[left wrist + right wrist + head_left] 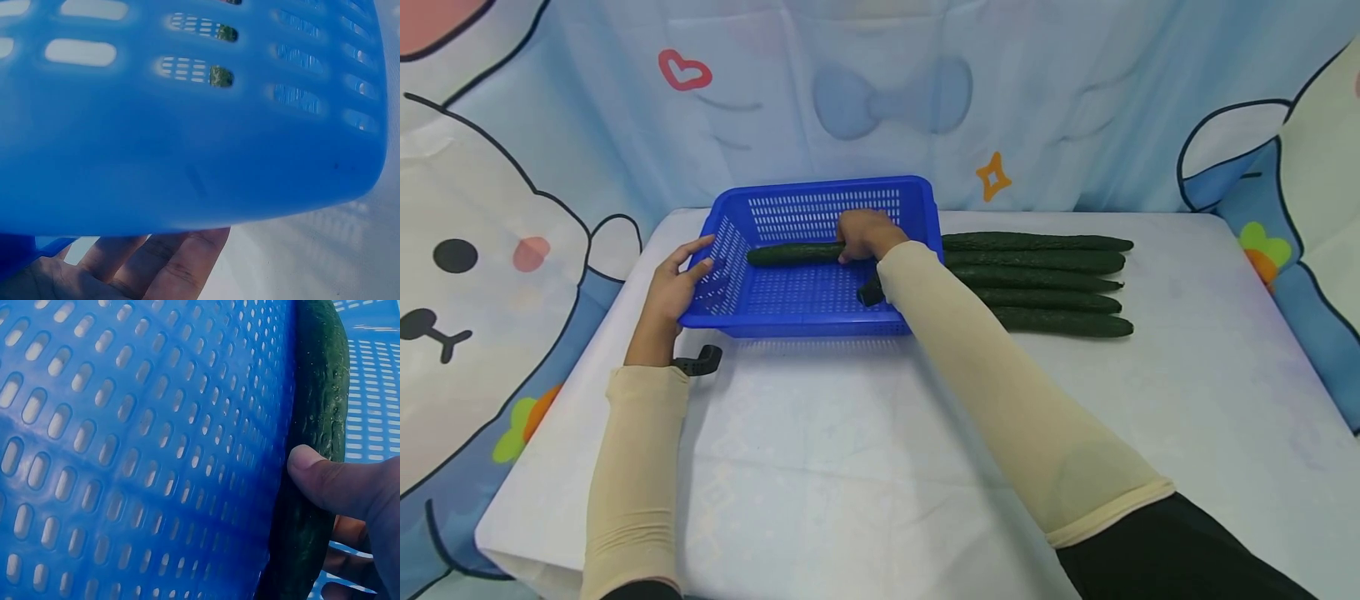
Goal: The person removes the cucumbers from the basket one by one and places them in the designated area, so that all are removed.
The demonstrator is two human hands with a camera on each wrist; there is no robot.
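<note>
A blue plastic basket (805,327) with slotted walls stands on the table. Inside it lies a long dark green cucumber (793,254), which my right hand (867,235) grips near its right part. The right wrist view shows the thumb (319,475) pressed on one side of that cucumber (319,381), with the other fingers on its far side. At the basket's left end my left hand (672,287) holds the rim. Fingers (187,262) appear below the basket's wall (187,156) in the left wrist view.
Several more cucumbers (1045,281) lie side by side on the white tablecloth (820,467), right of the basket; their left ends are hidden. Black devices sit at the left wrist (702,361) and right wrist (871,292). A printed blue curtain (1037,100) hangs behind.
</note>
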